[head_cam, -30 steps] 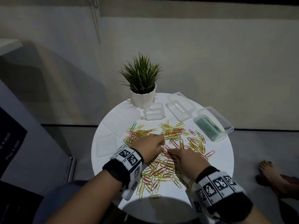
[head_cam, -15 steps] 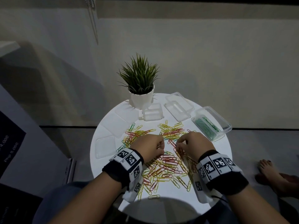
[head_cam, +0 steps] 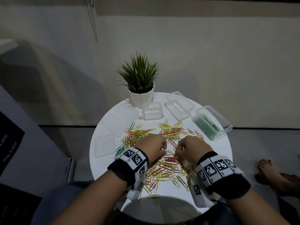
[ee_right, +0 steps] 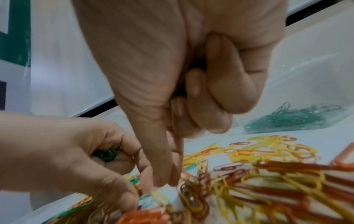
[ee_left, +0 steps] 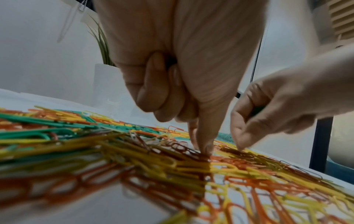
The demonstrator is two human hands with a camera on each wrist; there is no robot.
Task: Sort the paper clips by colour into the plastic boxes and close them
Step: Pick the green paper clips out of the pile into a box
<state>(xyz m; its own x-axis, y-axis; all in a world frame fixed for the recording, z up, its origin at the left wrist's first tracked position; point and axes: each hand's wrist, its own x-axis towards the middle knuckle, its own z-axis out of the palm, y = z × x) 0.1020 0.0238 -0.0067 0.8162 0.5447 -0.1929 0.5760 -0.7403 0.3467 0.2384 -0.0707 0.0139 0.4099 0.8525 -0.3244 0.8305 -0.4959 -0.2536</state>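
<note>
left hand [head_cam: 151,147]: curled round green clips [ee_right: 106,154], fingertip on pile [head_cam: 164,166] | right hand [head_cam: 192,149]: curled, fingertips in pile, hold unclear | mid-counter [head_cam: 215,153]

Left hand [head_cam: 152,147], right hand [head_cam: 191,147], over paper clips [head_cam: 164,169]

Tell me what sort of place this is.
Probably an indoor home or office corner, not a workshop: a small round white table, a potted plant, plain walls, and a bare foot on the floor.

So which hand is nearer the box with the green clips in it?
Right. The right hand works the pile just left of the box of green clips; the left hand sits farther left.
</note>
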